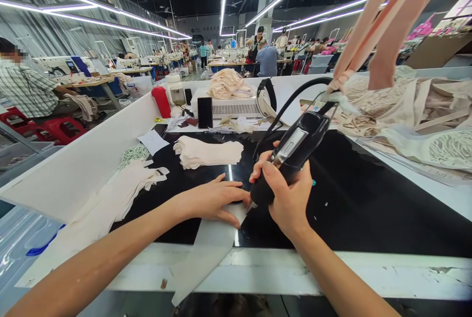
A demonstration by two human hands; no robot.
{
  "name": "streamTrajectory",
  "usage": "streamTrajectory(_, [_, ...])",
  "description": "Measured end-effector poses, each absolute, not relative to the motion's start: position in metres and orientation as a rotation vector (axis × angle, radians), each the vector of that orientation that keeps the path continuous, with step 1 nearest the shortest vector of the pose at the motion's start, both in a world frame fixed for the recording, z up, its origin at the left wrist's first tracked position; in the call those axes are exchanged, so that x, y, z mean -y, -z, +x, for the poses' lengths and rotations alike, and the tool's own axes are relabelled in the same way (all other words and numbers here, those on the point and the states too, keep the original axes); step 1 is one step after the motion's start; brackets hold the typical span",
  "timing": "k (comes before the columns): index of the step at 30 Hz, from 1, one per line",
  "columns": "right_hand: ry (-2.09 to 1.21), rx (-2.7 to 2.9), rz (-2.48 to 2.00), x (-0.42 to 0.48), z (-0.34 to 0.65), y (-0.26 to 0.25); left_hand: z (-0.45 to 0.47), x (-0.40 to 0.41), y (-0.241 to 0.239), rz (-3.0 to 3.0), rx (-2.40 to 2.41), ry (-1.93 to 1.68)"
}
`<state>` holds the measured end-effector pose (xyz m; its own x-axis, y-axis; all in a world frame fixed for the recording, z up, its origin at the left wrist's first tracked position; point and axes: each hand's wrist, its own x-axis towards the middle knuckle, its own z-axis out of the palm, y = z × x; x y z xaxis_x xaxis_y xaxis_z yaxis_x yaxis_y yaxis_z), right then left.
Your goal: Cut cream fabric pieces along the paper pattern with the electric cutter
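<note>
My right hand [289, 199] is wrapped around a black corded power tool [295, 152] with a silver lever on its side. The tool is tilted, its lower end close to the black tabletop, and its top is tied to hanging peach fabric strips [363, 37]. My left hand [217, 201] lies with fingers spread on a pale fabric piece [212, 241], which drapes over the table's front edge. The fingertips come near the tool's lower end; the contact point there is hidden. Beyond my left hand rests a stack of cream fabric pieces [208, 152].
More cut pieces [114, 194] lie at the left beside green cord [134, 156] and a paper slip [153, 141]. At the back stand a phone [205, 112], a red container [161, 101] and a fabric heap [229, 83]. Lace and straps [416, 105] pile at right.
</note>
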<state>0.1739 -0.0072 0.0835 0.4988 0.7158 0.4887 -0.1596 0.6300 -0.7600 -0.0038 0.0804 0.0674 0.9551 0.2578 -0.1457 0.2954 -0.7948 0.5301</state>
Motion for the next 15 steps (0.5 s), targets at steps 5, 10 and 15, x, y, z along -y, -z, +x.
streamTrajectory(5, [-0.582,0.904,-0.725,0.0091,0.1741,-0.0826,-0.0041,-0.0794,-0.0687,2.531,-0.396,0.08])
streamTrajectory(10, [-0.565,0.905,-0.71,0.0087,0.1751,-0.0833,-0.0035,-0.0803,-0.0692,2.531,-0.406,0.124])
streamTrajectory(15, [-0.558,0.901,-0.707,0.0072,0.176,-0.0828,-0.0024,-0.0795,-0.0728,2.494,-0.429,0.171])
